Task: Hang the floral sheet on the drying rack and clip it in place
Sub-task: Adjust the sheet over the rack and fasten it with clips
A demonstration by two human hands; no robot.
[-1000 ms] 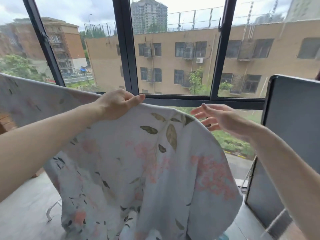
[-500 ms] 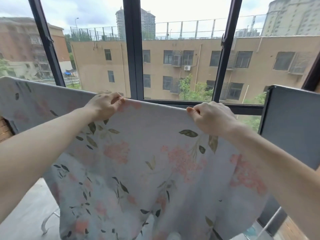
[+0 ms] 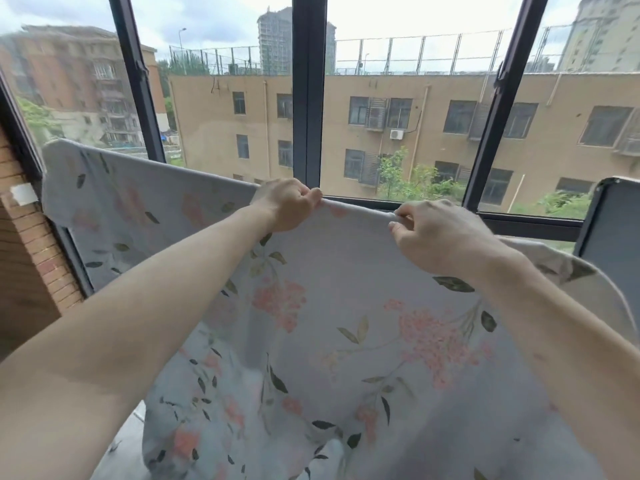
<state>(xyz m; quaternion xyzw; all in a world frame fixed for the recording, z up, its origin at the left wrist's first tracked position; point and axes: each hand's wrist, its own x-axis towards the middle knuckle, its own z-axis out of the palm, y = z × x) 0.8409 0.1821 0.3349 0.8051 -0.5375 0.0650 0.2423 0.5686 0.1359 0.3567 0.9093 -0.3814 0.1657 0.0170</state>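
Floral sheet (image 3: 346, 323): pale grey cloth printed with pink blossom clusters and dark green leaves. Draped over a high horizontal line that runs from upper left to centre right before the window; the drying rack itself is hidden beneath the cloth, so its form cannot be told. The near fall hangs toward the person and bunches low in the view. Its right end sags away in a loose curve, apparently not yet spread along the support.

Left hand (image 3: 285, 206): arm stretched forward and up, wrist level with the top fold, fingers curled over the fold and pinching it against the thumb. Judged purpose: to pin the cloth where it lies while the other hand works.

Right hand (image 3: 436, 237): arm raised from lower right, back of hand toward the camera, fingers curled and gripping the same fold a little way along from the left. Judged purpose: to draw the edge taut and straight between the two grips.

Clips: none visible; the clipping step appears not yet begun.

Surroundings: dark window frame (image 3: 308, 98) directly behind the fold; tan multi-storey building (image 3: 415, 109) beyond the glass; brick wall (image 3: 31, 244) at left; dark grey panel (image 3: 613, 230) at right, just beside the sagging end
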